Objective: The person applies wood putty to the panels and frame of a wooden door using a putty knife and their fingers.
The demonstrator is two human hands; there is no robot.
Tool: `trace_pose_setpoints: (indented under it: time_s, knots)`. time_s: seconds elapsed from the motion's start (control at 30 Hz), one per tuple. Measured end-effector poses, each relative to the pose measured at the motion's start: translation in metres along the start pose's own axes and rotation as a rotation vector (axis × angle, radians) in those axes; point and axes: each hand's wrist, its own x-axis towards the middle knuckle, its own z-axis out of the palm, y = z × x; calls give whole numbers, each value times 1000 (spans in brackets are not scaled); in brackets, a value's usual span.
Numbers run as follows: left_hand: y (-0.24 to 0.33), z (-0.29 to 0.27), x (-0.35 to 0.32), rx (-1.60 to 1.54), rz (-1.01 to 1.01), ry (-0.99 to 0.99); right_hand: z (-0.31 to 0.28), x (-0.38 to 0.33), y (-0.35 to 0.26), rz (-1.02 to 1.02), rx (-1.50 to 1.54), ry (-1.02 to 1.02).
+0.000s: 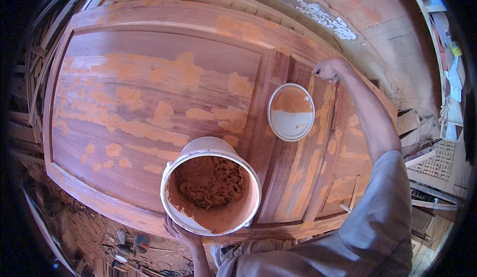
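A large reddish-brown wooden door (213,51) with raised panels lies flat before me, patched with lighter orange filler (144,133). On its near edge stands a white bucket (208,145), holding thick brown filler paste (211,180). My left hand (183,233) lies at the door's near edge beside the bucket, its visible fingers stretched out. At the far right, my right hand (328,70) is closed against the door's far rail; what it grips is too small to make out. A round white lid (291,123), half smeared with orange filler, lies between the bucket and my right hand.
A thin stick-like tool (354,191) lies on the door near my right upper arm. Stacked timber (54,29) lines the left side. Cluttered tools and a tin (141,242) sit on the dirt floor. A carved lattice panel (437,160) and wood scraps lie right.
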Motion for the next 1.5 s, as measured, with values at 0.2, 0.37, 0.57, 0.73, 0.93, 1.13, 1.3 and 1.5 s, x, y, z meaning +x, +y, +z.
trace_pose_setpoints:
  time_s: [0.2,0.37,0.57,0.73,0.93,1.13,1.3,1.5]
  knots:
    - [-1,-1,0,-18,26,5,-6,25,4,29,-39,-63]
    - [-3,0,-2,-7,-4,-1,-18,46,3,64,3,-83]
    - [0,0,0,-56,-1,1,-27,53,8,7,-150,-203]
    - [-8,4,-8,-96,2,26,-56,37,17,80,-110,-313]
    - [-23,12,-19,-140,38,38,-38,20,-11,-42,-166,-41]
    - [-5,-1,-8,-101,-77,-35,-22,36,-36,54,-556,47]
    - [-18,8,-15,8,74,20,-1,84,6,-18,-342,95]
    - [-6,3,-4,44,74,45,-11,35,-21,-61,-376,59]
